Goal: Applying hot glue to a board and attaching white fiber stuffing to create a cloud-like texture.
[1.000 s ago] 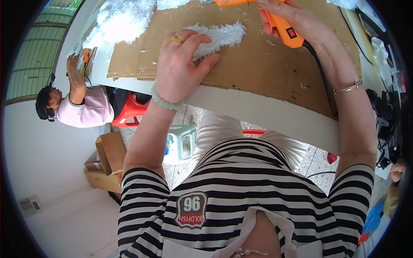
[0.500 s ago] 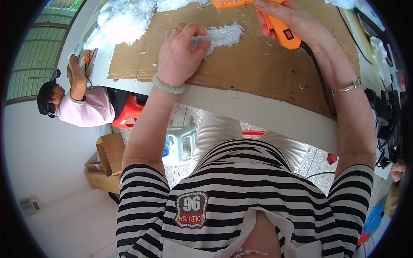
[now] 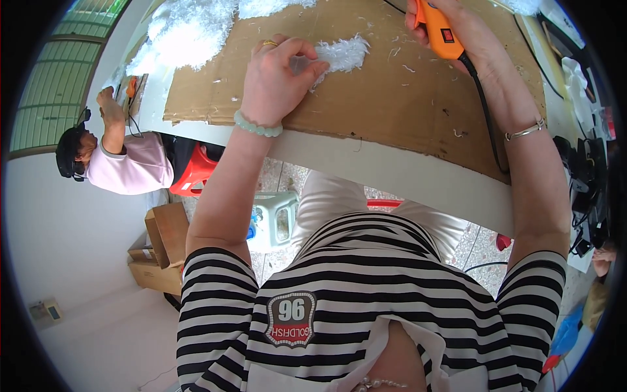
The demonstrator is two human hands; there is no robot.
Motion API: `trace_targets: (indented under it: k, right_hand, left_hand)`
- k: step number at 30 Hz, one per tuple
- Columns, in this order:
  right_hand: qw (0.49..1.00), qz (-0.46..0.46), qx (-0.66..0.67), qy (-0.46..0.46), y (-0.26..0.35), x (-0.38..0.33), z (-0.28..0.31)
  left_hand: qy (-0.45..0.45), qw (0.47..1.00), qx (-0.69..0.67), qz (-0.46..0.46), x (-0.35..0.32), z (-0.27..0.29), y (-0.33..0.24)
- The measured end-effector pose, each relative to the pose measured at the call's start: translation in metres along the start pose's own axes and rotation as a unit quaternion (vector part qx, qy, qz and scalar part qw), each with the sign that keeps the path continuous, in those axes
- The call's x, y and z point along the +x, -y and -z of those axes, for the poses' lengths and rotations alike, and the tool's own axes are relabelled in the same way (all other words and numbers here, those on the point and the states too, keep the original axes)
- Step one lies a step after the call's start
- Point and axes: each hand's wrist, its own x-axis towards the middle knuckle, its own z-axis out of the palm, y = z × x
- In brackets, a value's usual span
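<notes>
A fluffy white fringed strip [image 3: 345, 55] lies on the brown cardboard sheet [image 3: 392, 108]. My left hand [image 3: 277, 75] rests over its left end, thumb and forefinger pinching it, so that end is partly hidden. At the upper right, my right hand [image 3: 467, 32] is wrapped round the handle of an orange hot glue gun [image 3: 445, 40]. The glue gun's front is cut off by the upper edge of the view. Its black cord [image 3: 486, 114] runs down along my right wrist.
Heaps of white fluffy shreds [image 3: 189, 32] lie at the far left. Black cables and devices [image 3: 581, 170] crowd the right side. A person [image 3: 127, 160] sits at the left on a red stool [image 3: 194, 171]. Below the table stand a pale green stool [image 3: 277, 219] and cardboard boxes [image 3: 163, 245].
My right hand has moved the glue gun right and away from the strip, tilting it so its front leaves the view. My left hand has shifted slightly right. The other person's hand has moved a little.
</notes>
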Motion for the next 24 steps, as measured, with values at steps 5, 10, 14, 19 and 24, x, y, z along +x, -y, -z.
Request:
trace_targets:
  k: [5,10,14,19,24]
  right_hand:
    - [0.999,-0.008,0.037,-0.006,-0.003,0.003,0.001]
    - [0.998,-0.023,0.041,-0.028,0.004,-0.002,0.0]
    - [0.998,-0.006,0.054,-0.016,-0.002,0.0,0.002]
    - [0.999,-0.024,0.045,-0.015,0.0,-0.004,0.0]
    - [0.995,-0.008,0.088,0.052,-0.005,-0.003,0.01]
  left_hand:
    - [-0.061,0.996,-0.024,0.056,-0.001,0.001,0.025]
    - [-0.158,0.955,-0.127,0.216,-0.006,0.04,0.05]
    - [-0.267,0.882,-0.216,0.323,-0.011,0.064,0.064]
    - [-0.123,0.933,-0.155,0.301,-0.033,0.049,0.056]
    - [-0.063,0.99,-0.002,0.13,-0.025,0.034,0.031]
